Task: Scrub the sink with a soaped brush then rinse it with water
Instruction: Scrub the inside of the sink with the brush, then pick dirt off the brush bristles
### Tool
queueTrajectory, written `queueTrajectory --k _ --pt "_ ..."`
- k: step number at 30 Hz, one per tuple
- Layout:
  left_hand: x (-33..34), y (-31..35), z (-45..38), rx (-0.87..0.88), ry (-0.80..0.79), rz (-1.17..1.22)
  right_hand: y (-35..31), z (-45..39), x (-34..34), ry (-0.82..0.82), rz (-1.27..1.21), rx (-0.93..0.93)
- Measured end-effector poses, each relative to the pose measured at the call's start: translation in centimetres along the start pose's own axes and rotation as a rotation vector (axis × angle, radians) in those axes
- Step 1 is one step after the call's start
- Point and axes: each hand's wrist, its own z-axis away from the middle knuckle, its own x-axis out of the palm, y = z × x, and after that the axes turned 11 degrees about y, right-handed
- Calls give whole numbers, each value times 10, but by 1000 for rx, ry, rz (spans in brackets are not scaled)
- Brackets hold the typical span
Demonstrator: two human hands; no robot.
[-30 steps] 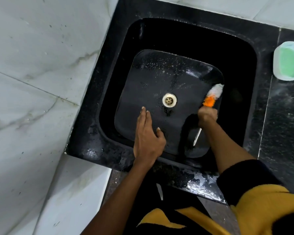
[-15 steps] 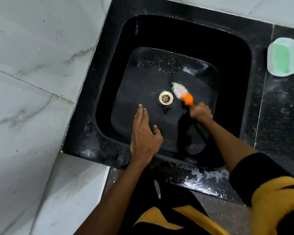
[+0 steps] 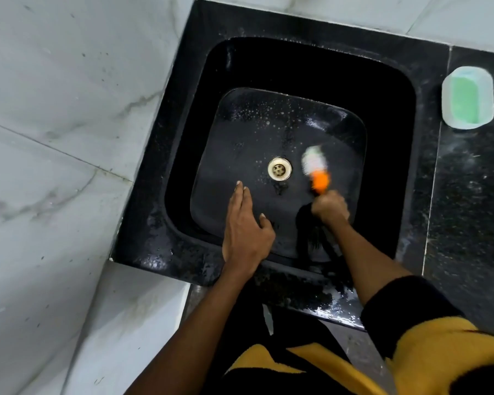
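Observation:
A black square sink [image 3: 183,155] is set in a dark stone counter, its wet floor speckled with suds around a brass drain [image 3: 279,169]. My right hand [image 3: 329,208] grips the handle of an orange brush [image 3: 315,169] whose white bristles press on the sink floor just right of the drain; the brush is blurred. My left hand [image 3: 246,229] lies flat with straight fingers over the near wall and floor of the sink, left of the drain, holding nothing.
A pale tub with green soap [image 3: 467,97] stands on the black counter [image 3: 468,209] right of the sink. White marble tiles [image 3: 54,138] border the sink on the left and behind. Water pools on the counter's near edge [image 3: 334,309].
The brush head swept from the sink's right wall to beside the drain, then slid slightly right and turned more upright. My left hand has stayed in place.

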Motion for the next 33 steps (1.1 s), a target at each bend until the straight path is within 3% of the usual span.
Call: queueTrajectory --k 2,4,8,13,19,23,26,33 --pt "0 0 0 -4 -12 -6 -9 24 13 -116 92 -209" --pt "-1 1 0 -5 -15 -9 -16 36 17 -135 138 -294" --pt "-1 0 1 -7 -22 1 -17 27 1 -70 109 -119" --pt "0 -1 -3 -47 -42 17 -25 47 -2 -257 104 -263" --pt "-4 4 -5 -119 -156 2 -29 62 -9 -288 -320 -216" --pt "-11 12 -1 -69 -288 -89 -44 80 -15 -279 -668 -42" --pt "-15 22 3 -66 -357 -26 -58 94 -20 -344 -831 39" --pt "-22 30 -3 -153 -352 149 -68 112 -48 -499 -1200 167"
